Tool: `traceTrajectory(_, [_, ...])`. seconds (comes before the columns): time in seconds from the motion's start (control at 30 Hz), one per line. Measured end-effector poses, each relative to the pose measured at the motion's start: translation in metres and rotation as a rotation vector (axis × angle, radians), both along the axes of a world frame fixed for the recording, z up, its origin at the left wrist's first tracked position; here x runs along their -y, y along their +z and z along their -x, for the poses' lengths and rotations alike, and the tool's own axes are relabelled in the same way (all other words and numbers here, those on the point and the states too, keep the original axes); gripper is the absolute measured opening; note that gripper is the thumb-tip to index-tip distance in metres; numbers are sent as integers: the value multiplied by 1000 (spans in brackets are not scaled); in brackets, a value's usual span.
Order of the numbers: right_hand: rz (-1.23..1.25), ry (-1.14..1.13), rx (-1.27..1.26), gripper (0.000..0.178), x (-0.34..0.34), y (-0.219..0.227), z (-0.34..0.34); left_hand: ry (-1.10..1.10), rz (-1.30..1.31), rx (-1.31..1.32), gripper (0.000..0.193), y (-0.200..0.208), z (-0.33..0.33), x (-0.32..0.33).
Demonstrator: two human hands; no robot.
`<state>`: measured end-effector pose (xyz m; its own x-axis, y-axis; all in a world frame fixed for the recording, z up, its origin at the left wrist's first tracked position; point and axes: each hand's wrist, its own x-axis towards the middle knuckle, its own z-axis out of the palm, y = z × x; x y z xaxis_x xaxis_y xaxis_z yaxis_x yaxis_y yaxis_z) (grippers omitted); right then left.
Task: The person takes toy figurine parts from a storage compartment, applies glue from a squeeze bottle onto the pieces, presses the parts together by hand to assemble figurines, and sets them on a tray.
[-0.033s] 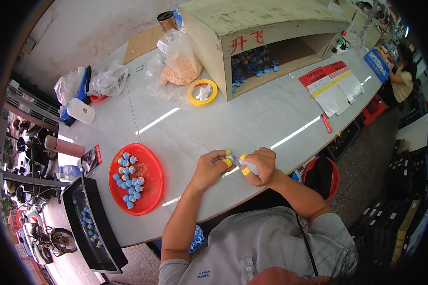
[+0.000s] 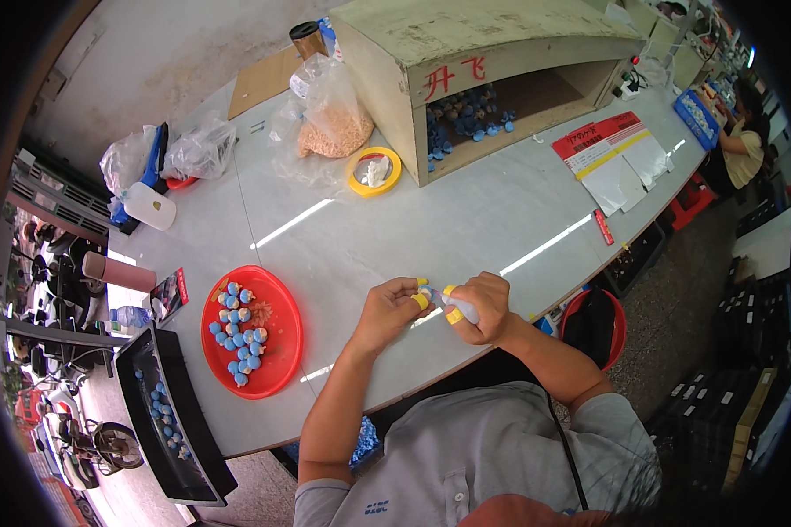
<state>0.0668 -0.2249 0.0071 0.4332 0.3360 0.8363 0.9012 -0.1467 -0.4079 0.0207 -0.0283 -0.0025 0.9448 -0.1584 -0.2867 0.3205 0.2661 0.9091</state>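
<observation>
My left hand (image 2: 387, 312), with yellow wraps on its fingertips, is closed in a pinch on a small blue-and-pale figure piece (image 2: 425, 291). Right beside it, my right hand (image 2: 486, 303) wraps round a small translucent squeeze bottle (image 2: 467, 311), and yellow covers its thumb and a finger too. The bottle's narrow tip points left at the piece; whether they touch is too small to tell. To the left on the table lies a round red tray (image 2: 281, 369), where several blue-and-pale figure pieces (image 2: 235, 338) sit in a cluster.
A black bin (image 2: 211, 465) with more blue pieces stands at the table's left edge. Behind are a yellow tape roll (image 2: 397, 176), a bag of pale bits (image 2: 336, 132) and a wooden box (image 2: 387, 97) holding blue pieces. A co-worker (image 2: 743, 145) sits far right.
</observation>
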Motion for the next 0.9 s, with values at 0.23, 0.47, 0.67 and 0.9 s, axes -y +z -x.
traceTrajectory(0.23, [12,3,22,16,1,-1,0,25,2,-15,32,3,0,2])
traceTrajectory(0.47, [58,-15,23,16,2,-3,3,29,8,-8,33,7,-1,2])
traceTrajectory(0.67, [53,10,26,16,2,-4,4,33,-13,-8,33,8,-1,2])
traceTrajectory(0.9, [3,-9,-17,19,2,-4,1,31,20,-22,33,6,-1,1])
